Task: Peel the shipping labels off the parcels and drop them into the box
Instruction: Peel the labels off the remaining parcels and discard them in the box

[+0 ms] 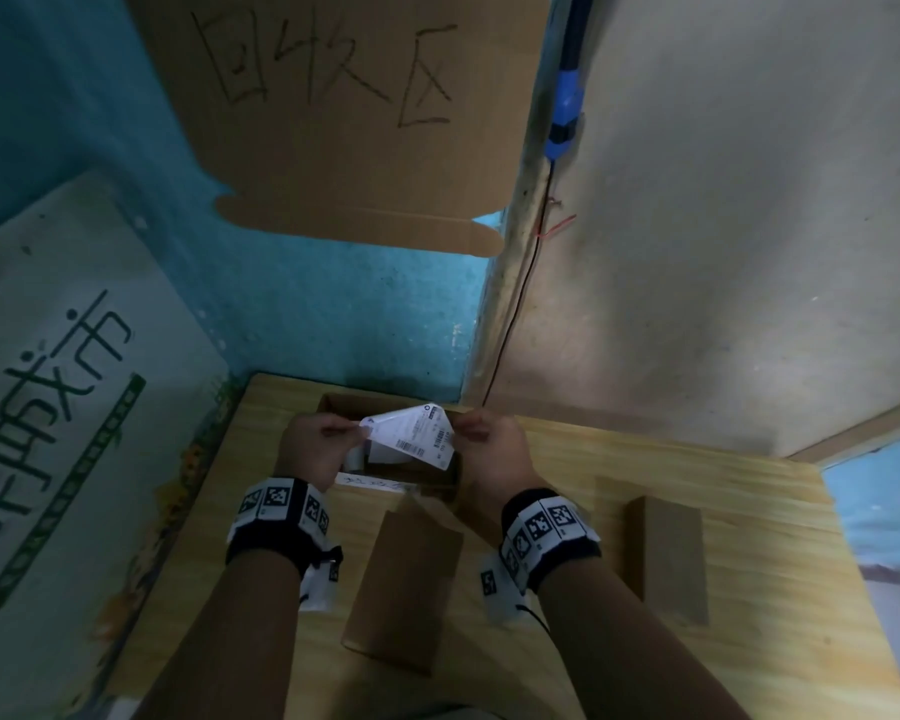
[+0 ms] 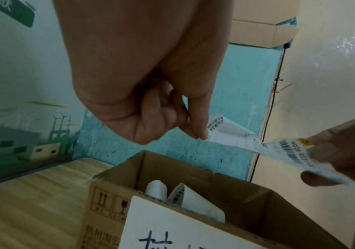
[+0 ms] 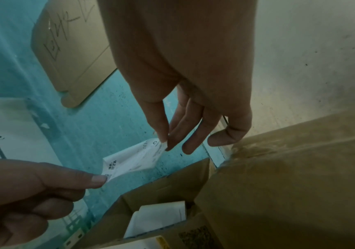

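Head view, lower centre: two bare parcels (image 1: 404, 584) lie on the bench (image 1: 749, 641). Beyond, left hand (image 1: 315, 449) and right hand (image 1: 494, 457) each pinch an end of the peeled label (image 1: 411, 433), stretched over the open box (image 2: 246, 198). Best release low, both fingers (image 3: 163, 133) together, lest adhesive clings.

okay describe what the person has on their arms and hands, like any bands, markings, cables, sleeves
Both hands are bare, no gloves, and no sleeves show on the forearms. The left wrist band and the right wrist band are black, each ringed with white squares printed with black square codes. A thin black cable hangs from the right band, and white tags dangle under both.
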